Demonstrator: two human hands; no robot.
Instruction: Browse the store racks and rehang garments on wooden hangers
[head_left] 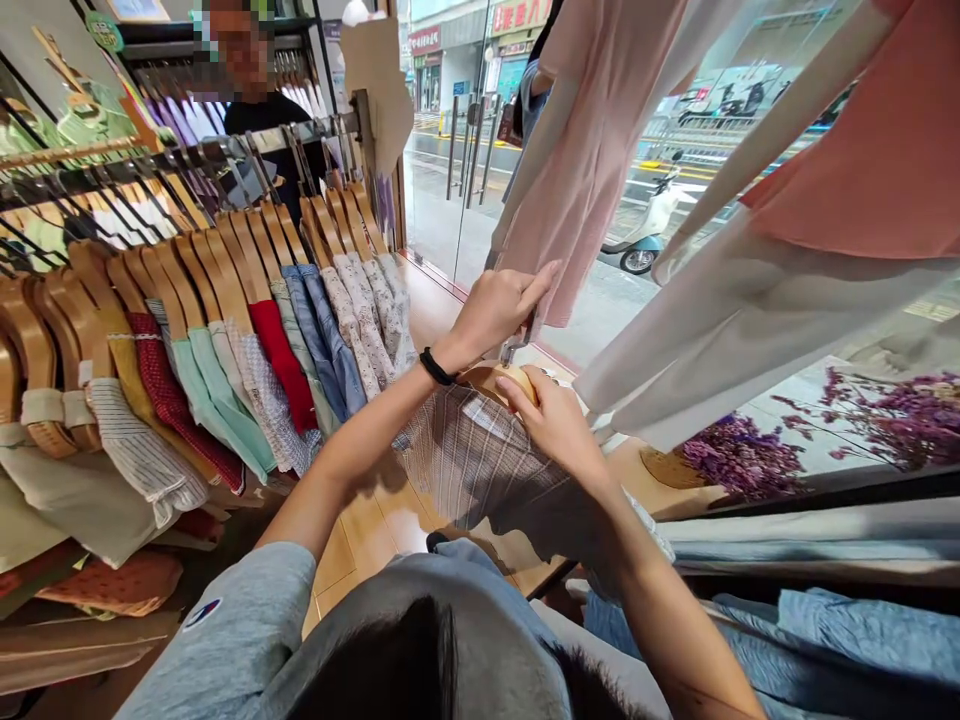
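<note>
My right hand [555, 415] is closed around the top of a wooden clothes hanger [487, 382], its thumb lying across the wood. From this hanger hangs a grey-brown striped shirt [480, 450], low in front of my body. Just above, my left hand [499, 305] is curled at the hanger's metal hook [511, 348], with one finger pointing out to the right. A black band [437, 367] circles my left wrist. The left palm and most of the hook's upper part are hidden.
To the left, a rail [202, 150] bears several garments on wooden hangers. A person in black [270, 115] stands behind it. Pink and white clothes [570, 130] hang at the window on the right. Dried purple flowers [742, 460] and folded blue clothes [862, 630] are lower right.
</note>
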